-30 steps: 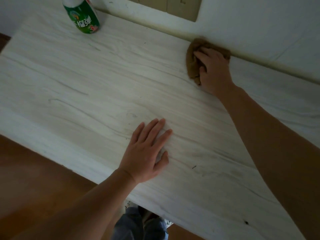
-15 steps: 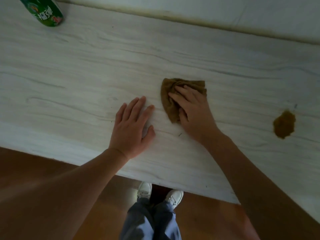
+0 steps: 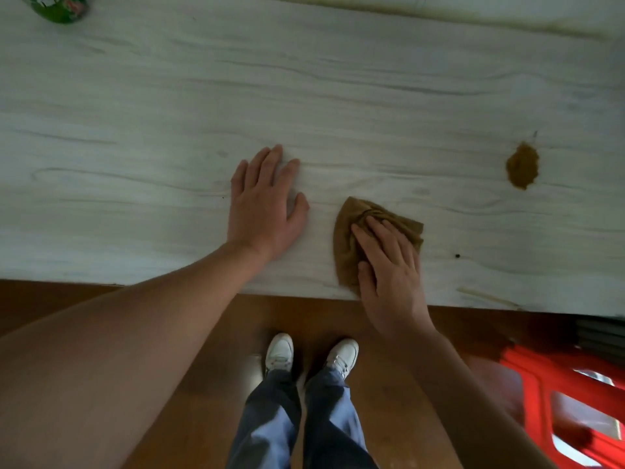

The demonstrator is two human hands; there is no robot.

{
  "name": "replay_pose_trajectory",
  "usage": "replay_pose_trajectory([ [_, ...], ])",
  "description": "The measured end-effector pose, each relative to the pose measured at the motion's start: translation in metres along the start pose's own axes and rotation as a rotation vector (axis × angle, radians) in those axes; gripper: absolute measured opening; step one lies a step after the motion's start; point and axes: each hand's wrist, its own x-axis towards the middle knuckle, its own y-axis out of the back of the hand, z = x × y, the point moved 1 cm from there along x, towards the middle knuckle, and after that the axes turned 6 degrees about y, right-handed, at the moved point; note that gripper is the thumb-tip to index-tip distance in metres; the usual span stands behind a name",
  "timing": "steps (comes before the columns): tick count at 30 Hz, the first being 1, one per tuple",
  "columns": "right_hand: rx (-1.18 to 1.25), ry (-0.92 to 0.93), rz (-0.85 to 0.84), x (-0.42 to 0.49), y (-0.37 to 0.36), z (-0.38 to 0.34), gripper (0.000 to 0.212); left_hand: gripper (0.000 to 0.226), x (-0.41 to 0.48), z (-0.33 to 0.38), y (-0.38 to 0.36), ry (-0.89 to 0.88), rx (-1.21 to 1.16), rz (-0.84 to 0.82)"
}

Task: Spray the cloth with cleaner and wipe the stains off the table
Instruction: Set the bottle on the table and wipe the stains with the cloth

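Note:
A crumpled brown cloth (image 3: 351, 228) lies on the white wood-grain table (image 3: 304, 96) close to its near edge. My right hand (image 3: 389, 265) presses flat on the cloth, fingers straight. My left hand (image 3: 267, 208) rests flat on the bare tabletop just left of the cloth, apart from it. A brown stain (image 3: 522, 165) sits on the table to the right, beyond the cloth. The green cleaner bottle (image 3: 57, 8) stands at the far left corner, cut off by the frame.
A small dark speck (image 3: 457, 255) marks the table right of the cloth. A thin pale stick (image 3: 487, 297) lies by the near edge. Under the table at the right stands a red plastic stool (image 3: 568, 401). My legs and white shoes (image 3: 311, 357) stand on the brown floor.
My right hand has dragged the cloth from the table's far edge back toward the near edge. The view has tilted down, and the brown stain came into sight. My left hand stayed flat.

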Motion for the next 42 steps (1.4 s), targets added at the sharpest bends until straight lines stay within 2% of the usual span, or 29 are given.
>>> replay_pose_trajectory([
  [4, -0.058, -0.01, -0.014, 0.025, 0.006, 0.007, 0.055, 0.05, -0.007, -0.008, 0.014, -0.026, -0.169, -0.006],
  [8, -0.033, -0.11, 0.041, 0.071, 0.006, 0.0, 0.054, 0.05, -0.028, -0.053, 0.038, -0.101, -0.037, 0.118],
  [11, -0.009, -0.159, 0.082, 0.096, -0.005, -0.026, 0.054, 0.051, -0.042, -0.109, 0.057, -0.021, 0.066, 0.176],
  [15, -0.002, -0.057, 0.04, 0.105, -0.033, -0.079, 0.053, 0.056, -0.056, -0.151, 0.064, 0.086, 0.107, 0.149],
  [21, -0.013, 0.137, -0.034, 0.044, -0.065, -0.128, 0.053, 0.057, -0.058, -0.156, 0.059, 0.098, 0.095, 0.125],
  [27, -0.074, -0.024, -0.022, 0.021, -0.038, -0.078, 0.054, 0.055, -0.058, -0.157, 0.059, 0.12, 0.068, 0.139],
  [31, -0.082, -0.106, 0.02, 0.087, -0.034, -0.077, 0.055, 0.055, -0.057, -0.159, 0.059, 0.121, 0.063, 0.136],
  [35, -0.02, -0.156, 0.054, 0.163, -0.047, -0.112, 0.056, 0.058, -0.056, -0.161, 0.059, 0.134, 0.097, 0.076],
  [38, -0.017, -0.098, 0.032, 0.188, -0.061, -0.143, 0.056, 0.057, -0.057, -0.16, 0.06, 0.134, 0.111, 0.076],
  [42, -0.023, 0.113, -0.027, 0.162, -0.07, -0.161, 0.053, 0.052, -0.057, -0.159, 0.061, 0.139, 0.108, 0.072],
])
